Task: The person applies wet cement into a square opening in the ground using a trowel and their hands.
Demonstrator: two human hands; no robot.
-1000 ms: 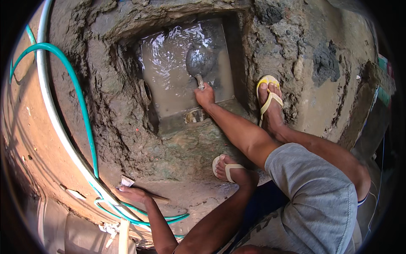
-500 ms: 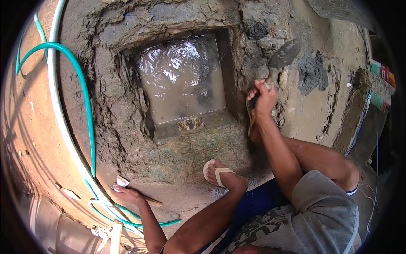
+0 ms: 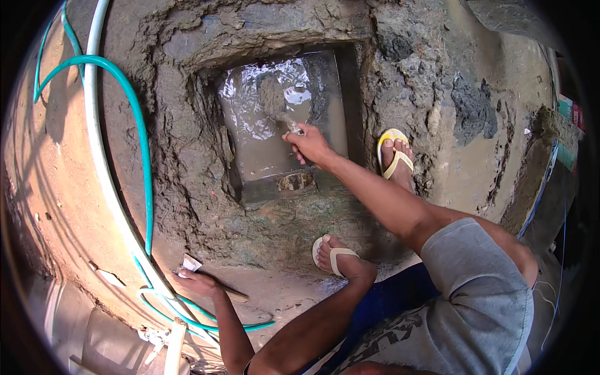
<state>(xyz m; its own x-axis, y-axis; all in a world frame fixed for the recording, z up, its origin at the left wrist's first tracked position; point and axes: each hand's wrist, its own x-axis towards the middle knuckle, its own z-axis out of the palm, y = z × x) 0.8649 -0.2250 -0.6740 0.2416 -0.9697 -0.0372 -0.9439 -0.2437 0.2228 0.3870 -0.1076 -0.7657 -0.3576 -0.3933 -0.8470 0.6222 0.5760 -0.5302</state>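
Note:
My right hand (image 3: 303,144) grips the handle of a trowel (image 3: 281,119), whose head lies in the murky water of a square pit (image 3: 265,159). At the lower left, my left hand (image 3: 195,282) has its fingers curled at a small pale object (image 3: 190,262) beside the white pipe (image 3: 117,213); what exactly it holds is hidden. A wooden stick (image 3: 234,294) lies on the ground just right of that hand. My feet, in pale flip-flops, are at the pit's right (image 3: 397,162) and below it (image 3: 337,259).
Rough wet mortar (image 3: 406,81) surrounds the pit, with a dark heap (image 3: 475,109) to the right. A green hose (image 3: 137,125) loops over the pipe along the left. A rough board (image 3: 556,122), coloured packaging (image 3: 569,150) and a blue cord are at the far right edge.
My right hand and trowel went from the water to the mortar right of the pit, then back left into the water. My left hand stays by the pipe.

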